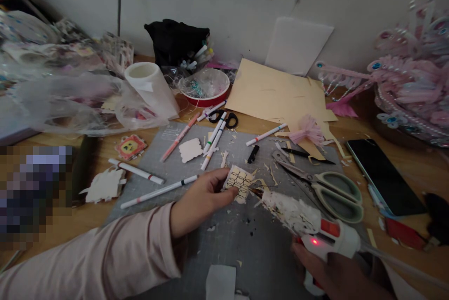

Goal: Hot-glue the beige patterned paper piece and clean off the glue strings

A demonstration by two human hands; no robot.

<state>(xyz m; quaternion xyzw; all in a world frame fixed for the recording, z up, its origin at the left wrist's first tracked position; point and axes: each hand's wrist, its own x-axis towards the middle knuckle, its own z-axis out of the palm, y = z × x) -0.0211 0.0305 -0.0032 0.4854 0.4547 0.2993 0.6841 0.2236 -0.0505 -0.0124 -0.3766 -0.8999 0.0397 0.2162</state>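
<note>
Glue gun (298, 216) is held over the right-hand part of the grey cutting mat (217, 253), its handle gripped by the right hand (336, 272). The lower part of that hand is dark and cut off by the bottom edge; the trigger cannot be made out. The barrel surface is obscured by ragged, whitish residue. Contact between nozzle and patterned card (239, 179) cannot be confirmed. The long axis is laid diagonally, with the nozzle directed up and left at the card's right edge and the rear end down and right. A red light is lit on the body. The card is pinched between thumb and fingers of the left hand (201, 195), the fingers being partly hidden behind it. Grey-green scissors (338, 195) are placed beyond the gun. An object at far left is masked by pixelation.
</note>
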